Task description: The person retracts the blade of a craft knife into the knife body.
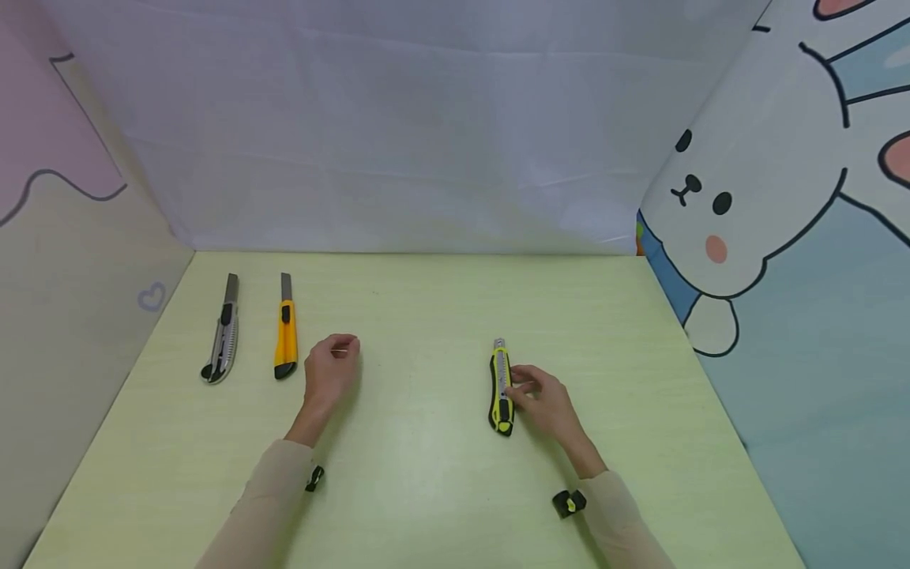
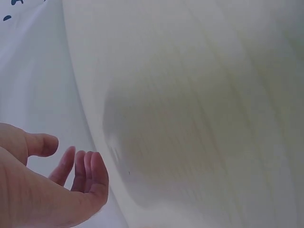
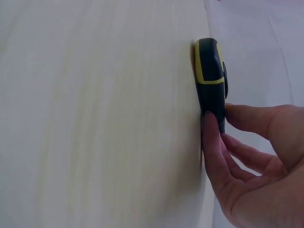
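Observation:
On the right half of the table, a lime-green and black utility knife stands lengthwise, its tip away from me. My right hand pinches it from the right side. In the right wrist view the thumb and fingers meet round the dark body of the knife, close over the tabletop. Left of centre, my left hand is loosely curled with nothing in it; the left wrist view shows a gap between thumb and fingers. Nearest to it lies a yellow utility knife with its blade out.
A silver-grey utility knife lies left of the yellow one, blade also out. The pale green table ends at a white cloth backdrop. A printed side panel borders it on the right and another panel on the left.

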A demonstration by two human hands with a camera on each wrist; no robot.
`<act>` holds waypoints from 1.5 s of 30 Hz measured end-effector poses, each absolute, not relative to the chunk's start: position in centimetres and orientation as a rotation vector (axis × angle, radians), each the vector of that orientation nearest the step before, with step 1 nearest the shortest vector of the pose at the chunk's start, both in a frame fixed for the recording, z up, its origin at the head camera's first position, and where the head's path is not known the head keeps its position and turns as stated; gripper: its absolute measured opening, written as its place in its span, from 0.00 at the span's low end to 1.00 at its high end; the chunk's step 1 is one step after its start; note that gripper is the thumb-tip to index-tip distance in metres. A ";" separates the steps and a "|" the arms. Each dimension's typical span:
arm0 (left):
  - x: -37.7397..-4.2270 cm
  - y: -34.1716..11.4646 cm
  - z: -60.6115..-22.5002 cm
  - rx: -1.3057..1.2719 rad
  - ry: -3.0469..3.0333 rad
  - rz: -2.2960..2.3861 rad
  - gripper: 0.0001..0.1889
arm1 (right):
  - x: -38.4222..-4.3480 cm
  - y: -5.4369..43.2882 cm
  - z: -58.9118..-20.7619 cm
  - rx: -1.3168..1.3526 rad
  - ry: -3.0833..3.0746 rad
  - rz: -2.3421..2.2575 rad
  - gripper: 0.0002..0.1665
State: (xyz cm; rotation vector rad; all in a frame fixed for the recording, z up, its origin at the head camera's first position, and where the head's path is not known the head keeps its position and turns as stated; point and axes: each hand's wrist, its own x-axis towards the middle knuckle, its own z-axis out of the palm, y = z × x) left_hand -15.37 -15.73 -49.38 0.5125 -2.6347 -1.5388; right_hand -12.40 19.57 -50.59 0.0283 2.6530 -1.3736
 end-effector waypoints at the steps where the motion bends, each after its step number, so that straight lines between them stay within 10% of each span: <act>1: -15.4 -15.9 -49.4 0.515 -2.633 -1.531 0.17 | -12.4 19.6 -50.6 0.024 2.655 -1.375 0.25; 45: -16.8 -23.1 -48.7 0.837 -2.465 -1.394 0.19 | -12.4 19.8 -50.5 -0.016 2.651 -1.405 0.24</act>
